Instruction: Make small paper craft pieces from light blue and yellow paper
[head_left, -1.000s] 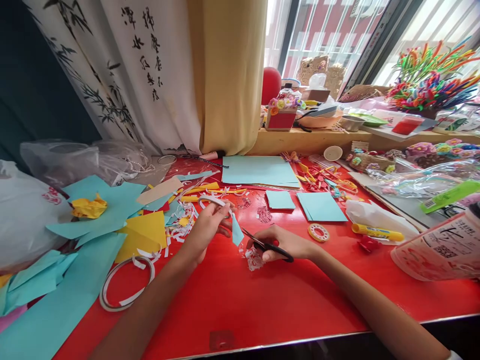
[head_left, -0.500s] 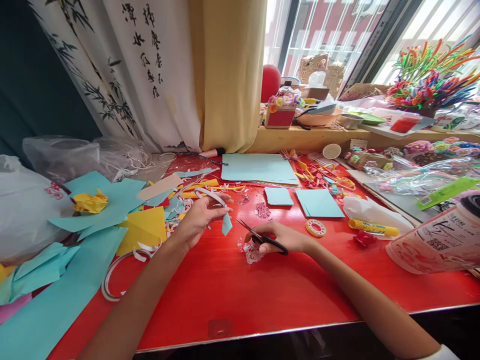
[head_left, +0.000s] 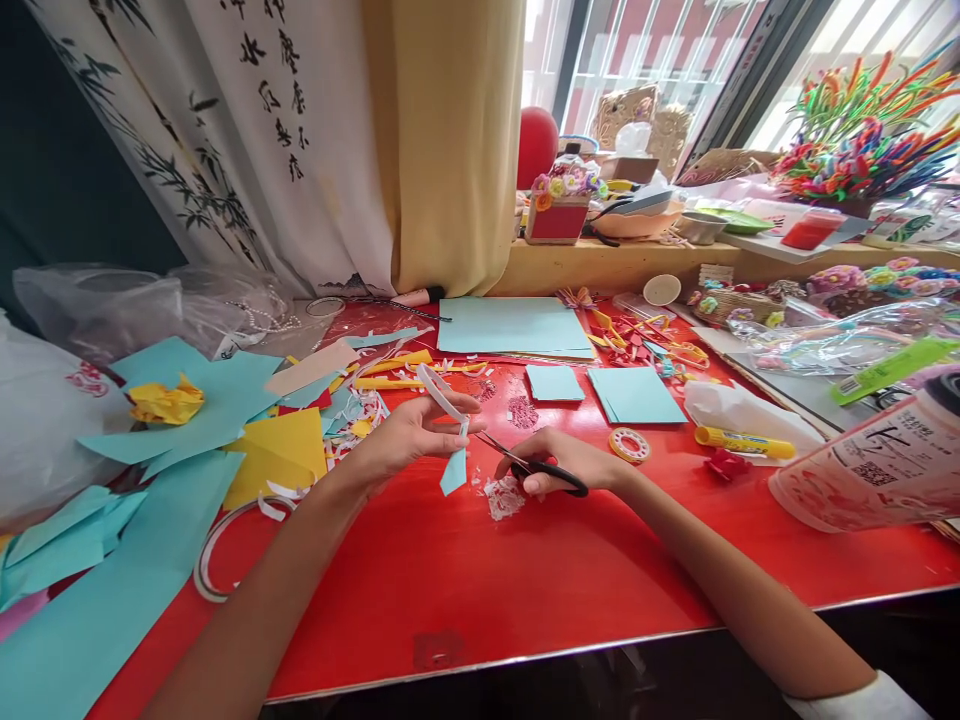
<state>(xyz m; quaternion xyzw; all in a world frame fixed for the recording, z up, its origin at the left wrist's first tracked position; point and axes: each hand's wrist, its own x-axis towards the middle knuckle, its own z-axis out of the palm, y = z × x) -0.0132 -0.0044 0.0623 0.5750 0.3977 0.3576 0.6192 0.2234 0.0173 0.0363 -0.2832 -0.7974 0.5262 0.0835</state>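
Note:
My left hand [head_left: 418, 432] is closed on a narrow strip of paper [head_left: 441, 393], white along its upper length. Below the fingers the strip ends in a pale blue pointed tip [head_left: 454, 472]. In my right hand [head_left: 559, 462] is a pair of black-handled scissors [head_left: 551, 473], their blades pointing left at the strip near my left fingertips. Whether the blades touch the paper I cannot tell. Under the right hand lies a small heap of white paper clippings [head_left: 504, 497] on the red table [head_left: 480, 590].
Blue paper sheets [head_left: 514, 327] and small blue squares [head_left: 636, 396] lie beyond the hands. A tape roll [head_left: 628, 446], a yellow glue stick [head_left: 744, 442] and a large cup [head_left: 870, 460] are to the right. Blue and yellow paper [head_left: 281, 455] and a tape ring [head_left: 214, 570] are left.
The scissors have come closer to the strip, their blade tips now beside my left fingers. The strip's white upper part stands higher above my left hand. The camera view has shifted slightly.

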